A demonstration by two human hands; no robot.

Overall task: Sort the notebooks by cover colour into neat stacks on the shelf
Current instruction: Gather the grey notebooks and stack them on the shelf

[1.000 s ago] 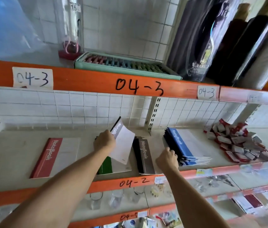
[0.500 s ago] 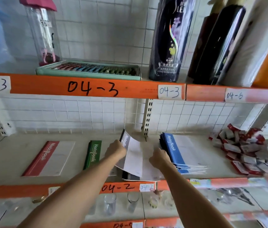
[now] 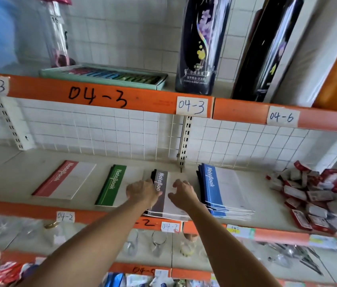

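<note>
Four groups of notebooks lie on the shelf (image 3: 8, 168) marked 04-2, spines to the left. Far left lies the red notebook (image 3: 64, 179), apparently single. Right of it, apart, the green notebook stack (image 3: 112, 185) lies flat. Next comes the black notebook stack (image 3: 161, 195), its near edge reaching the shelf front. Just right of that sits the blue notebook stack (image 3: 213, 189), its lower copies fanned out towards the near right.

Left hand (image 3: 142, 192) rests on the left edge of the black notebook stack, partly over the white part of the green cover; its fingers lie flat, not curled round anything. Right hand (image 3: 182, 194) rests on the white part of the top black-spined cover, fingers spread wide and pressing down, nothing pinched. Both forearms reach in from the near edge.

At the right end of the shelf lies a loose heap of red-and-white packets (image 3: 316, 195). The shelf above, marked 04-3, carries a green tray (image 3: 101, 76) of coloured items and tall dark rolls (image 3: 202, 44)
</note>
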